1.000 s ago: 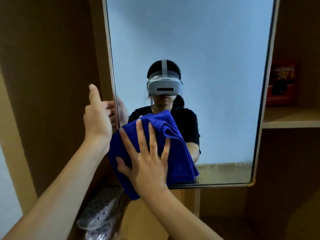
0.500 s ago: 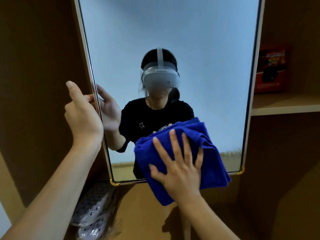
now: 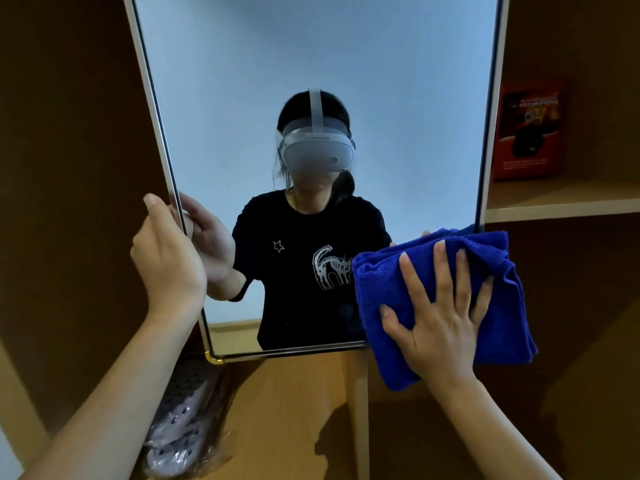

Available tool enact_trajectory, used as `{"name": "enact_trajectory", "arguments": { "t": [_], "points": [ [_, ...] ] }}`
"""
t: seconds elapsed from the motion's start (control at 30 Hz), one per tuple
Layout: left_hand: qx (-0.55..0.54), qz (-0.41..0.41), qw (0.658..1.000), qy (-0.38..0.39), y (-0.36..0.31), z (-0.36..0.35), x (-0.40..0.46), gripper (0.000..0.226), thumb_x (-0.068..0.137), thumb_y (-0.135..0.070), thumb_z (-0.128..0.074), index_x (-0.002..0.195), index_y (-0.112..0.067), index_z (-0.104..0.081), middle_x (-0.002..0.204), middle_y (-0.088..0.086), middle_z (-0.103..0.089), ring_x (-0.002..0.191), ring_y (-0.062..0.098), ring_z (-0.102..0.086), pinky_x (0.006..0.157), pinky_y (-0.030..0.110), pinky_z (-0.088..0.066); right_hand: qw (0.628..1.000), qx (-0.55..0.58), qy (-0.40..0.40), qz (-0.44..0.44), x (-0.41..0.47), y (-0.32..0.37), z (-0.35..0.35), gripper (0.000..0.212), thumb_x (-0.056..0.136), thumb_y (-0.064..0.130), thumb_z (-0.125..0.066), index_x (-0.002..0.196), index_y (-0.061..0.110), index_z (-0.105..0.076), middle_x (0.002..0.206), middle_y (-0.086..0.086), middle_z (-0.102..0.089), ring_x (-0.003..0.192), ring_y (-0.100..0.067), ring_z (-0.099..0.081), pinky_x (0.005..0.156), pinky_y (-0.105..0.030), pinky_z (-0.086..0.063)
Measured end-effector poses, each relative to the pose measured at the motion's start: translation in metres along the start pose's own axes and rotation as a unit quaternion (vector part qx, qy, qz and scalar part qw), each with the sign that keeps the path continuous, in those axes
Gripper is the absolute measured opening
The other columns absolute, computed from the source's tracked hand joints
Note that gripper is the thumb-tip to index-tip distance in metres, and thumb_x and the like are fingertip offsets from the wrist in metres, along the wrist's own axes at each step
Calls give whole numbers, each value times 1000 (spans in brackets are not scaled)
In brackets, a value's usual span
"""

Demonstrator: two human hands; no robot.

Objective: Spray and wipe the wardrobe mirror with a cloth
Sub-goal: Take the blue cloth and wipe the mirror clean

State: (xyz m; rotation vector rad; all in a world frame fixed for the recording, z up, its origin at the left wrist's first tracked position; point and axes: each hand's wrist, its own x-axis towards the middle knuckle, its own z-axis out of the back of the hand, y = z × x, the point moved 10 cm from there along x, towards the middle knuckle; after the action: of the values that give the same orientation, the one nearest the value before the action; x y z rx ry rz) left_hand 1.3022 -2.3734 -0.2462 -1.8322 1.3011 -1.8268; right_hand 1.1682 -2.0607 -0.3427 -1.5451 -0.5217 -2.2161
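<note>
- The mirror [image 3: 311, 64] is a tall rectangular pane in a thin pale metal frame with a dark inner edge and a small brass-coloured cap at its lower left corner; it hangs tilted within a wooden wardrobe [image 3: 69, 133] of smooth brown board.
- The cloth [image 3: 502, 306] is a thick, deep-blue plush towel, folded in several layers (its nap looks soft and slightly ribbed), lying over the mirror's lower right corner and spilling past the frame and below the bottom edge.
- The right hand [image 3: 440, 323] lies flat on the cloth with fingers spread and straight, pressing it against the glass; it grasps nothing.
- The left hand [image 3: 166, 265] grips the mirror's left frame edge, thumb up along the front and fingers wrapped behind, as their reflection shows.
- In the glass a person in a black T-shirt with a small white star and a white cat-like print wears a grey-white headset.
- To the right, a pale wooden shelf [image 3: 554, 202] carries a red box [image 3: 531, 129] with dark artwork; its printed lines are too blurred to read.
- Below left, pale perforated shoes in a clear crinkled plastic bag [image 3: 183, 434] sit on the wardrobe floor, partly hidden by the left forearm.
</note>
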Motion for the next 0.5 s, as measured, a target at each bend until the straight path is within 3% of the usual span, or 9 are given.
{"name": "enact_trajectory", "arguments": {
  "t": [0.1, 0.17, 0.23, 0.3, 0.4, 0.5],
  "points": [
    [10, 18, 999, 39, 18, 2, -22, 53, 105, -39, -20, 68, -14, -48, 68, -4, -51, 61, -2, -49, 58, 8, -36, 1000, 3, -2, -9, -1, -1, -1, 75, 87, 64, -36, 152, 39, -12, 162, -2, -3, 150, -25, 4, 117, -58, 4],
    [-5, 55, 996, 69, 30, -1, -32, 49, 105, -40, -19, 77, -23, -55, 80, -7, -57, 75, -6, -54, 70, 10, -38, 1000, 6, -3, -25, -3, -2, 0, 73, 88, 64, -35, 152, 38, -14, 161, -3, -5, 150, -27, 2, 117, -59, 3],
    [-16, 76, 993, 83, 37, -4, -36, 47, 105, -41, -20, 94, -20, -61, 95, -6, -62, 97, 5, -57, 84, 21, -40, 999, 9, 5, -51, -4, 2, 0, 70, 91, 66, -27, 153, 39, -9, 162, -6, -5, 149, -30, 1, 116, -61, 1],
    [-20, 85, 993, 85, 41, -3, -36, 47, 105, -41, -22, 95, -15, -60, 95, -2, -62, 105, 17, -57, 87, 30, -41, 996, 11, 12, -87, -5, 11, -2, 67, 94, 66, -19, 154, 40, -3, 162, -8, -1, 149, -32, 3, 115, -63, 1],
    [-24, 84, 990, 106, 45, -4, -35, 58, 104, -41, -22, 104, 4, -59, 108, 30, -60, 114, 38, -53, 96, 47, -42, 995, 23, 20, -96, -5, 39, -5, 68, 93, 64, -23, 153, 40, -1, 163, -8, 2, 149, -32, 6, 115, -63, 2],
    [-26, 99, 987, 125, 48, -3, -34, 62, 105, -41, -20, 111, 9, -57, 118, 32, -57, 118, 37, -51, 97, 41, -42, 998, 27, 38, -29, -2, 87, -10, 71, 91, 64, -32, 153, 41, -7, 163, -5, -1, 149, -31, 7, 115, -61, 7]
  ]
}}
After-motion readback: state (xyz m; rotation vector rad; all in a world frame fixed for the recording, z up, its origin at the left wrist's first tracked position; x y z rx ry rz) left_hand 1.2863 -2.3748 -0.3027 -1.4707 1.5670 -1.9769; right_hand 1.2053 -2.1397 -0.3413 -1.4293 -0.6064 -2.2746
